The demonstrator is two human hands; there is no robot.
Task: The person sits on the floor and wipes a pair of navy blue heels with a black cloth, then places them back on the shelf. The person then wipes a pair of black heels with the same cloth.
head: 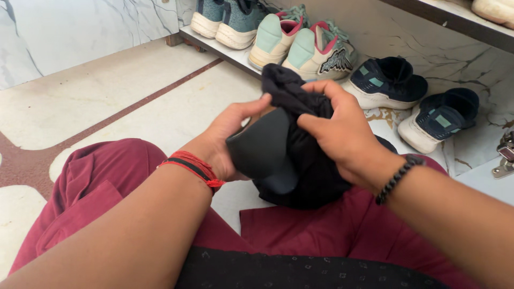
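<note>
A black shoe (262,152) rests over my lap, its dark grey sole turned toward me. My left hand (227,139), with red threads on the wrist, grips the shoe from the left side. My right hand (342,131), wearing a dark bead bracelet, presses a black cloth (292,91) against the shoe's upper part. The cloth bunches up above my fingers and drapes down over the shoe.
My legs in maroon trousers (96,187) are folded on a marble floor (107,101). A low shelf (225,51) ahead carries teal sneakers (230,18) and mint-and-pink sneakers (300,45). Two navy sneakers (412,93) stand on the floor at the right. A metal fitting (506,155) is at the right edge.
</note>
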